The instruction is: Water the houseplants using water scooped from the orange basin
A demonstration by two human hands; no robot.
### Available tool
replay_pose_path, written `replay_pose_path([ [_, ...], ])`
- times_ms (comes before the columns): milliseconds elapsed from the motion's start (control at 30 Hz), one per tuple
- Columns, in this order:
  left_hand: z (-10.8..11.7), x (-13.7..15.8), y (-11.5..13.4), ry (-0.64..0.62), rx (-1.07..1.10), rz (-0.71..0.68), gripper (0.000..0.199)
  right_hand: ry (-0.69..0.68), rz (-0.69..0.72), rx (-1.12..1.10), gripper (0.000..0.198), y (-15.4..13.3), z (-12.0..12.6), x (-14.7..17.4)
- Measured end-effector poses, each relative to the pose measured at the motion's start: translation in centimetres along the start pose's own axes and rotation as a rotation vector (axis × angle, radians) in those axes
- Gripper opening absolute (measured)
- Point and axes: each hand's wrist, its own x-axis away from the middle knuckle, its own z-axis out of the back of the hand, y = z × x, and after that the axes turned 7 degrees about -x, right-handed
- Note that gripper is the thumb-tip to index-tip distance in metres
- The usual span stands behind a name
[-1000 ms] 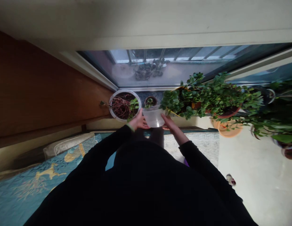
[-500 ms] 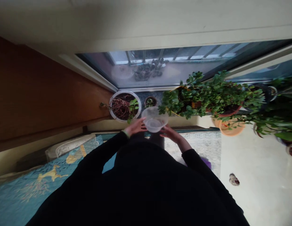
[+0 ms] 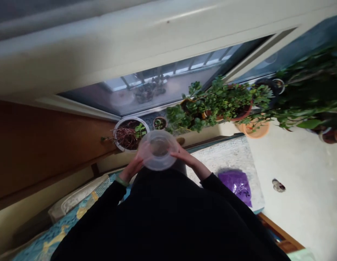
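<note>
I hold a clear round plastic bowl (image 3: 157, 161) in front of my body, just below the windowsill. My left hand (image 3: 134, 165) is closed around its left side, the fingers showing faintly through the plastic. On the opposite side my right hand (image 3: 183, 156) grips the bowl, its thumb over the near wall and the other fingers partly hidden. Past the bowl's upper left edge stands a white pot (image 3: 118, 145) of dark soil with reddish stems and a few green leaves. Beside it is a small round pot (image 3: 159, 123) with a little plant.
Bushy green plants (image 3: 201, 110) crowd the sill to the right. An orange pot (image 3: 257, 129) sits lower down there. A purple plastic packet (image 3: 236, 186) lies on a pale speckled surface (image 3: 212, 159). A brown wooden panel (image 3: 49, 145) borders the left, and a window (image 3: 157, 87) rises behind.
The bowl has come nearer to my body and its round face is turned more toward me. My hands have closed more firmly on its sides. The view has tilted, showing the whole purple packet.
</note>
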Motion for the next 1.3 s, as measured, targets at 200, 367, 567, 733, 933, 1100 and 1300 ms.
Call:
replay_pose_path([
  [200,-2.1,-0.8,7.3,-0.008,-0.183,-0.259,0.110,-0.088,0.379,0.071,0.129,-5.9,-1.8,3.0],
  [367,-8.7,-5.3,11.9,-0.077,-0.321,-0.318,0.118,0.003,0.561,-0.058,0.125,-9.0,0.4,8.4],
  [567,-19.2,-10.7,12.9,-0.274,-0.406,-0.243,0.112,0.275,0.700,-0.327,0.110,-8.7,5.1,13.9],
  [733,-26.9,-13.8,12.4,-0.353,-0.461,-0.140,0.104,0.430,0.782,-0.632,0.095,-6.5,9.9,14.7],
  [933,-35.3,-19.6,13.0,-0.285,-0.571,0.001,0.109,0.471,0.793,-0.884,0.080,-7.7,19.7,15.6],
  [1100,-44.6,-25.9,12.6,-0.273,-0.599,0.053,0.096,0.572,0.806,-0.940,0.079,-12.9,30.1,17.5],
  [1300,-57.3,-29.7,12.0,-0.359,-0.591,-0.045,0.082,0.633,0.860,-0.954,0.080,-18.6,37.6,20.6],
])
